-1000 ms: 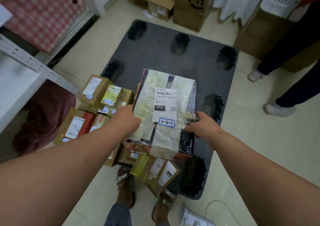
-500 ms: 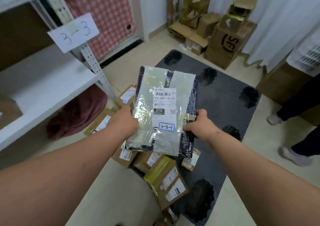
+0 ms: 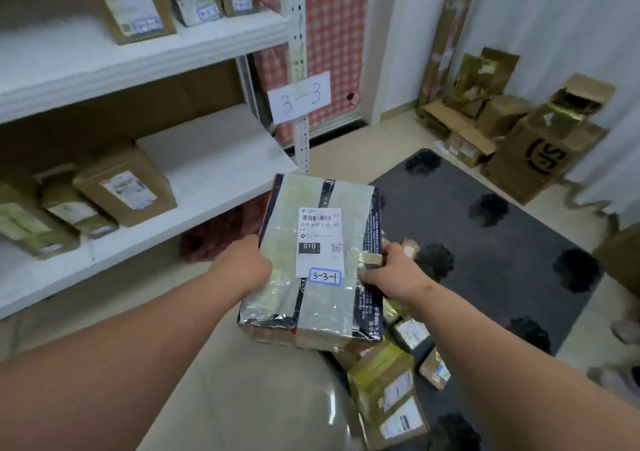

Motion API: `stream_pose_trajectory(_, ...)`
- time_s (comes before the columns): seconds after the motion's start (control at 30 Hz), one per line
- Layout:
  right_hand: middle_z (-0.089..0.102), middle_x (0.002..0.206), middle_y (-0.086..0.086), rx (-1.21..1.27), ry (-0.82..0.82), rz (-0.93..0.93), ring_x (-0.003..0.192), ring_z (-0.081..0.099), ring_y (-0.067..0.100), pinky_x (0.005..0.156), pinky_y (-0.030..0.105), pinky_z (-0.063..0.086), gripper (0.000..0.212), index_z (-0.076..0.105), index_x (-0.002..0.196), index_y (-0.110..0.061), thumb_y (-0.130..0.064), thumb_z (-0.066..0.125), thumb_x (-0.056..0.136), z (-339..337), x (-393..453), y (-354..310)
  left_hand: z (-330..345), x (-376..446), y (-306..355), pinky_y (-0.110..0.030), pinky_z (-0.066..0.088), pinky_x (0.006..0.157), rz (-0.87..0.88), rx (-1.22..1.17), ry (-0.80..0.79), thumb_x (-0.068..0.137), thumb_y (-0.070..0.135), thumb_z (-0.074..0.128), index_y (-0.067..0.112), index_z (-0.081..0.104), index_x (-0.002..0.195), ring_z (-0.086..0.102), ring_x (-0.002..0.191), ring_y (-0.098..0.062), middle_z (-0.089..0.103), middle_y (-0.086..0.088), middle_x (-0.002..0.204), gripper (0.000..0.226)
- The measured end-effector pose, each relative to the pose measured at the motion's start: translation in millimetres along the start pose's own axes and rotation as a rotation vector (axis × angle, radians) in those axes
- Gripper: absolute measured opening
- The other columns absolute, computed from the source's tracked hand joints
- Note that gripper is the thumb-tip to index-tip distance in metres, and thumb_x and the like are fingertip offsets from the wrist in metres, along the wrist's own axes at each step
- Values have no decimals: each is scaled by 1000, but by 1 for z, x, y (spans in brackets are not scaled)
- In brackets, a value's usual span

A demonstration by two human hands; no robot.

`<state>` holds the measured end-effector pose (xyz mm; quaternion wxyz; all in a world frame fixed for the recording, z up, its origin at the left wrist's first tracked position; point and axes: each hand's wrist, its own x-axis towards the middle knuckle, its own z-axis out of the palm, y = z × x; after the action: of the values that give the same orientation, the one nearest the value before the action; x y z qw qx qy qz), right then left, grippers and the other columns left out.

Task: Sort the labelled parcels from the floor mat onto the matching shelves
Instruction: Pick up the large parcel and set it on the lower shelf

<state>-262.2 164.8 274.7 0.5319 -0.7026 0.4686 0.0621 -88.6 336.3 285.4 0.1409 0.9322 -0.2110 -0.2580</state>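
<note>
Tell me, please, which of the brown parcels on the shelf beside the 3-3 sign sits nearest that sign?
The largest brown box, rightmost of the row on that lower shelf; the smaller parcels all lie further left, away from the 3-3 sign.

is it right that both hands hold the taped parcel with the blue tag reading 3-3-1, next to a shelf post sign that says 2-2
Not quite. The sign on the shelf post reads 3-3, not 2-2, as the head view shows. The rest holds: the left hand and right hand hold the taped parcel, and its blue tag reads 3-3-1.
</note>
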Motion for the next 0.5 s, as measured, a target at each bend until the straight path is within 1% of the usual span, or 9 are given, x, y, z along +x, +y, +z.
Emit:
stream_pose_trajectory(0.07,62,109,10,-40,-13,-30,100,64,28,89,46,55,55,40,126,-12,-15,72,82,14,-6,-18,-18,-7,-17,-40,51,93,-17,-19,15,89,21,52,17,52,128,61,106,-31,63,-9,122,40)
stream_pose_trajectory(0.13,61,108,8,-71,-30,-60,99,62,26,86,41,54,54,38,128,-12,-13,71,84,26,-14,-39,-34,-12,-34,-40,51,93,-23,-45,39,90,20,51,17,53,126,60,105,-30,63,-7,120,37)
stream_pose_trajectory(0.17,61,107,7,-89,-37,-82,97,62,24,81,37,54,56,37,131,-13,-11,70,85,32,-18,-49,-41,-14,-43,-40,51,93,-23,-62,53,90,19,50,18,53,125,61,103,-29,64,-6,118,35)
stream_pose_trajectory(0.2,61,107,6,-106,-43,-108,92,62,21,74,33,53,60,35,135,-14,-9,69,86,37,-21,-60,-49,-16,-51,-40,52,91,-25,-81,69,89,17,50,19,54,124,61,100,-28,65,-4,115,35)
stream_pose_trajectory(0.27,60,104,4,-139,-57,-163,83,58,14,56,22,46,65,33,142,-15,-4,66,87,46,-29,-81,-65,-20,-65,-38,52,89,-31,-126,112,89,14,50,19,53,124,61,98,-27,64,-3,112,35)
stream_pose_trajectory(0.3,59,100,3,-154,-59,-187,80,56,13,52,20,43,67,32,143,-15,-3,65,87,49,-32,-92,-73,-23,-71,-36,51,87,-36,-148,133,90,13,51,19,52,124,60,99,-27,64,-4,112,34)
stream_pose_trajectory(0.37,57,95,1,-170,-50,-231,82,56,16,53,21,40,69,32,144,-15,-2,66,85,56,-39,-111,-89,-29,-81,-36,50,84,-41,-180,172,90,14,53,20,51,122,59,99,-27,63,-4,111,32)
stream_pose_trajectory(0.43,58,96,3,-173,-34,-264,89,58,22,56,23,41,68,34,143,-16,-3,66,84,63,-44,-129,-104,-36,-92,-38,52,85,-34,-206,209,88,18,57,22,54,119,60,95,-25,64,-2,109,32)
stream_pose_trajectory(0.5,59,96,4,-152,-33,-300,91,60,24,61,27,43,67,36,142,-16,-1,66,84,70,-48,-145,-117,-43,-102,-38,53,85,-37,-246,241,87,22,60,23,55,118,61,95,-24,65,0,109,32)
